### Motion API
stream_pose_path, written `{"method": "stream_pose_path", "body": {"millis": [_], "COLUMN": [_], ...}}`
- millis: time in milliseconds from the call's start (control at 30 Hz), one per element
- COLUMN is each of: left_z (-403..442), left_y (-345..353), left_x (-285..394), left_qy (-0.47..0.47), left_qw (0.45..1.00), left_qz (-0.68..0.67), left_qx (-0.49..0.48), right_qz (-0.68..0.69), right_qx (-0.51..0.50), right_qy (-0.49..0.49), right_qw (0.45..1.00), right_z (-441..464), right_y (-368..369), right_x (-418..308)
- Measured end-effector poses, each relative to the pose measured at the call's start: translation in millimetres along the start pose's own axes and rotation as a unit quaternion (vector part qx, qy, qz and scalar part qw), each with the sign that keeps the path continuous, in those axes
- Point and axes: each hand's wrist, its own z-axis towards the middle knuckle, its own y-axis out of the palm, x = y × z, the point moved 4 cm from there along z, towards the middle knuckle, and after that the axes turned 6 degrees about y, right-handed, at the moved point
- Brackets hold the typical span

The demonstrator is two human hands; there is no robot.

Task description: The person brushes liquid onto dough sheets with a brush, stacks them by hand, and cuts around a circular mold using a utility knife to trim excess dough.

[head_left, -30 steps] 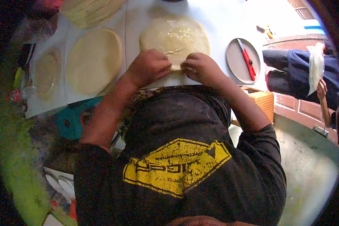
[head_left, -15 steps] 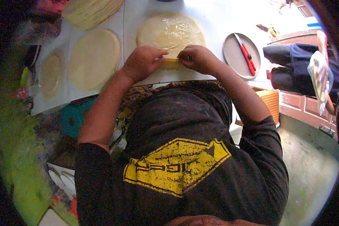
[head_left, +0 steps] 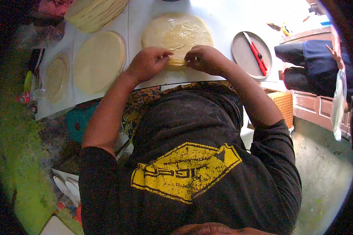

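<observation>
I see the left hand (head_left: 150, 64) and right hand (head_left: 208, 60) at the glossy dough's (head_left: 177, 31) near edge; whether fingers clamp it, I can't tell. Right: 1 red-handled knife (head_left: 257, 54).

Glare at upper right, dark grainy fisheye edges

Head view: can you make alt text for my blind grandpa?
Left hand and right hand touch the near edge of a round, shiny dough on a white table. More rounds lie to the left; to the right, a plate holds a red-handled tool. Far right, a person holds a plastic bag.
</observation>
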Motion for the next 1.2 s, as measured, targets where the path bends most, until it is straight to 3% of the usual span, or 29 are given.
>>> {"method": "stream_pose_path", "body": {"millis": [167,233,333,467,733,833,900,1067,1200], "left_z": [0.4,-0.4,-1.8,-2.0,6.2,14.2,17.1,18.5,11.0], "left_y": [5.2,6.1,9.1,8.6,9.8,4.7,3.8,8.7,12.0], "left_x": [-3.5,4.8,13.1,14.3,6.9,16.8,16.0,3.9,9.2], "left_qy": [0.060,0.181,0.257,0.258,0.175,0.149,0.148,0.149,0.239], "left_qw": [0.997,0.977,0.962,0.962,0.979,0.982,0.983,0.980,0.963], "left_qz": [0.034,0.105,0.081,0.087,0.103,0.118,0.105,0.129,0.120], "left_qx": [0.036,0.039,0.035,0.021,0.028,0.025,0.039,0.026,0.024], "right_qz": [-0.039,-0.042,-0.069,-0.061,-0.064,-0.050,-0.130,-0.126,-0.151], "right_qx": [0.014,0.018,0.012,0.029,0.053,0.131,0.254,0.190,0.153], "right_qy": [0.004,0.004,0.025,0.033,0.030,-0.006,-0.150,-0.145,-0.110], "right_qw": [0.999,0.999,0.997,0.997,0.996,0.990,0.947,0.963,0.970], "right_z": [-1.0,-0.1,1.2,1.9,2.5,-10.0,-22.0,-16.8,-11.2], "right_y": [6.3,6.5,6.9,5.0,-2.6,-5.6,-2.5,4.6,5.8], "right_x": [-2.4,-3.4,-6.0,-4.7,-4.7,-15.4,-24.8,-12.9,-10.1]}}
